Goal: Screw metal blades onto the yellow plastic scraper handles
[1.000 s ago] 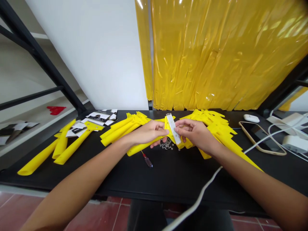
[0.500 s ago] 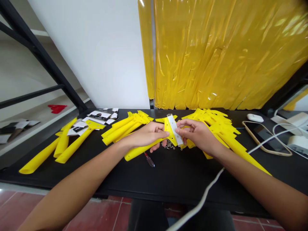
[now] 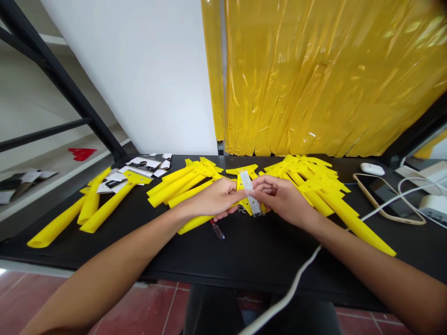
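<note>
A yellow plastic scraper handle is gripped in my left hand, its wide head pointing right and its shaft running down-left beneath the hand. Along the head lies a pale metal plate with holes. My right hand pinches this plate against the head, and my left thumb also presses on it. Below the hands, small screws lie on the black table, partly hidden by fingers. A small screwdriver with a clear and red handle rests just below the scraper shaft.
Yellow scraper handles lie in piles on the right, left of centre and far left. Printed cards sit at the back left. A phone, white case and white cable occupy the right side.
The metal plate now sits flatter over the scraper head, with my left thumb moved onto it. My right fingers have closed in leftward, and both hands are nearer each other.
</note>
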The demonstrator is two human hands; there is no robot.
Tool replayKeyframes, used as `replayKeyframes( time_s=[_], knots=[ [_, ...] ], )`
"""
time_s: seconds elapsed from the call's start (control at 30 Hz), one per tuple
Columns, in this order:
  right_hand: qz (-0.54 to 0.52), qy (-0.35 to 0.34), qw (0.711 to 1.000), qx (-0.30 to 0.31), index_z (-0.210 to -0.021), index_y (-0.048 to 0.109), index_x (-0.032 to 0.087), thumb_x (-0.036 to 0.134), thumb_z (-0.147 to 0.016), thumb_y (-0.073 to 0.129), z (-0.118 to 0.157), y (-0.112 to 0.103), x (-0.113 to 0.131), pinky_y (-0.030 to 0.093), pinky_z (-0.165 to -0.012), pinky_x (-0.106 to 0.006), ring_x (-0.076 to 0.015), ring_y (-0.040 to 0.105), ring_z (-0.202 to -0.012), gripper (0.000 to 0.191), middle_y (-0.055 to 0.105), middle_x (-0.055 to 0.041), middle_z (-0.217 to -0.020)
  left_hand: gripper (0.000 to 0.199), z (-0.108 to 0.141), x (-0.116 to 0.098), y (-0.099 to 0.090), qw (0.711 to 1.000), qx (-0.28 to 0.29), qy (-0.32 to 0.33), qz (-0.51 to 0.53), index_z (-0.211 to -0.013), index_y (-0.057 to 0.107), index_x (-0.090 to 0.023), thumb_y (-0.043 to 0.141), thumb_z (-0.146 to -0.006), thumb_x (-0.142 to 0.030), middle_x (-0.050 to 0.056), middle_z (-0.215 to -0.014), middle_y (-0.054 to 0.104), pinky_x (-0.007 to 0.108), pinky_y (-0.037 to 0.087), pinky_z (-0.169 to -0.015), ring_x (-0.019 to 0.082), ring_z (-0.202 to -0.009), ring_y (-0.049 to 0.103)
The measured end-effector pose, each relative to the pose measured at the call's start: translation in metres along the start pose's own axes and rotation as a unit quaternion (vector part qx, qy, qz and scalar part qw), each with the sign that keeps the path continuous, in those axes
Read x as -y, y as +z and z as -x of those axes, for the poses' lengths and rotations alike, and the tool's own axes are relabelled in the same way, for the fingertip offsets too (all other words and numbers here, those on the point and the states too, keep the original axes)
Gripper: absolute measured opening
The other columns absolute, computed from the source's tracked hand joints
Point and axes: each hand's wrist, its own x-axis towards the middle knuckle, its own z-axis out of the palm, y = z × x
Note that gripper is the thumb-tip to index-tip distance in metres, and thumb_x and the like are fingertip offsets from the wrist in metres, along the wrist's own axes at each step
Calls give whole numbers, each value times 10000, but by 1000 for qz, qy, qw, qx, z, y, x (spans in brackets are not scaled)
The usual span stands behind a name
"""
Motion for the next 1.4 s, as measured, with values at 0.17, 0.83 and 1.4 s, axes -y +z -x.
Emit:
replayKeyframes(
  time_s=[0.17,0.83,1.4],
  knots=[
    [18,7,1000,-21,-942,673,209,517,-812,793,-1,-3,3,485,-511,-270,-123,562,-568,355,648,18,-719,529,-2,1,0,999,-2,18,32,-662,530,-203,496,-1035,-577,-17,-466,527,205,359,-349,87,-338,465],
    [590,-10,800,-108,-1384,645,120,184,-954,518,-13,-45,-9,505,-935,-446,-343,659,-1125,452,753,-189,-1210,444,-11,8,-10,997,-57,-26,50,-678,512,-222,622,-960,-546,1,-550,547,265,384,-362,108,-370,488],
    [149,-65,986,-40,-1122,564,246,578,-1058,405,5,-13,-2,519,-780,-333,-205,652,-907,374,664,-50,-986,385,-7,7,-9,988,27,3,150,-768,542,-196,602,-1002,-496,-35,-604,542,204,387,-338,85,-381,498]
  ],
)
